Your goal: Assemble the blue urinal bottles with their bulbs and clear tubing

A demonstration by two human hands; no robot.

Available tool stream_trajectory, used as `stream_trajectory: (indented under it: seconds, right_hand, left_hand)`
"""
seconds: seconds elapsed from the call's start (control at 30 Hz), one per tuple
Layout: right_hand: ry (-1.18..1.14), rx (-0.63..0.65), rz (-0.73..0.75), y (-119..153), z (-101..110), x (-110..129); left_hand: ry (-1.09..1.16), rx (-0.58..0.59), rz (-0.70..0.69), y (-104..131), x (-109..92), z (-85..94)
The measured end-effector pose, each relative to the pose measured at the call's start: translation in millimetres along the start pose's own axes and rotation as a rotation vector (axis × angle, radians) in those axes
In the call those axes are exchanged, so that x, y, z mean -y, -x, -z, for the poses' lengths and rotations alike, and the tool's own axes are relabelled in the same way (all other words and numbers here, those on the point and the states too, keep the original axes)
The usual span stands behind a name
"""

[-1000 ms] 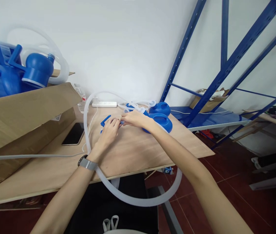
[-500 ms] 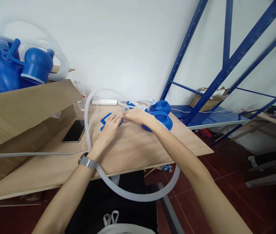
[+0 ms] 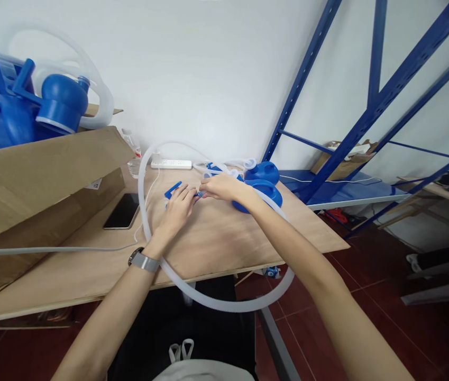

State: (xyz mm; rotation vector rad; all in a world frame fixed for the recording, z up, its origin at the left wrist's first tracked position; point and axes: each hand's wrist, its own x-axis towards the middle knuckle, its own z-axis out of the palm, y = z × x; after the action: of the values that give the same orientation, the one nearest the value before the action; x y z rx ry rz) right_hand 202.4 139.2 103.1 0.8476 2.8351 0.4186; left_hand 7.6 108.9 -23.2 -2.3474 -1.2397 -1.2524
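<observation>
My left hand (image 3: 180, 205) is closed around a small blue plastic part, apparently with an angled handle (image 3: 173, 189) sticking out past the fingers. My right hand (image 3: 221, 186) meets it fingertip to fingertip, pinching at the part's right end; what lies between those fingers is hidden. A long translucent ribbed hose (image 3: 224, 305) loops from the back of the table, past my left wrist, over the front edge and up by my right forearm. Just beyond my right hand lie a blue plastic jug (image 3: 266, 193) and another blue jug (image 3: 264, 172) behind it.
On the left a cardboard box (image 3: 49, 185) holds several blue containers (image 3: 4, 121) and a coiled hose. A phone (image 3: 121, 211), a clear bottle (image 3: 134, 166) and a power strip (image 3: 171, 164) are on the table. Blue shelving (image 3: 343, 140) stands right. A grey cable (image 3: 49, 251) crosses the left side.
Both hands stay together around the blue part, my left hand turning slightly over it. The hose's lower loop has risen a little. The view has shifted slightly.
</observation>
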Motion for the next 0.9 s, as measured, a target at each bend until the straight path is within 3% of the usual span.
stream_trajectory:
  seconds: [0.33,0.63,0.9]
  right_hand:
    - [0.015,-0.030,0.010,-2.0,-1.8,4.2]
    - [0.004,-0.034,0.013,-2.5,-8.0,2.1]
    - [-0.011,-0.009,-0.013,-1.5,-0.1,7.1]
  left_hand:
    - [-0.036,-0.004,0.123,4.5,-6.6,-1.9]
    - [-0.104,0.078,0.045,5.9,-8.7,3.1]
    - [-0.150,0.122,-0.004,6.9,-4.2,3.4]
